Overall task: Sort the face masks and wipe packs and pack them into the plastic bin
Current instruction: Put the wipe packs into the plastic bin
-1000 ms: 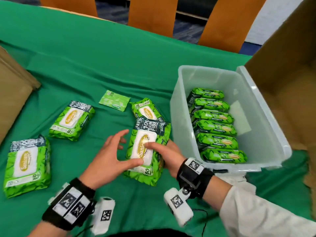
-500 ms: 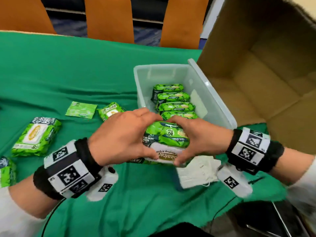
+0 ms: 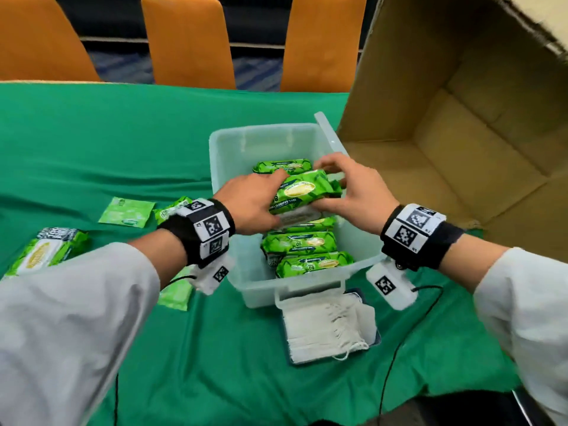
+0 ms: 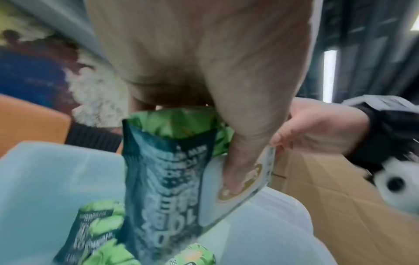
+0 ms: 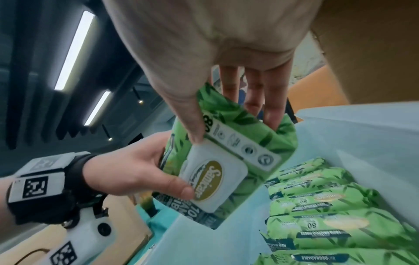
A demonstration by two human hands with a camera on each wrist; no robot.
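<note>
Your left hand (image 3: 255,201) and right hand (image 3: 359,195) are each curling thumb and fingers round one end of a green wipe pack (image 3: 302,192), holding it over the row of packs (image 3: 307,250) inside the plastic bin (image 3: 246,149). Your right wrist view is showing its white flip lid (image 5: 215,181) under your left thumb, hidden from the head view. Half a second ago you were carrying it short of the bin, above the face masks (image 3: 325,327).
</note>
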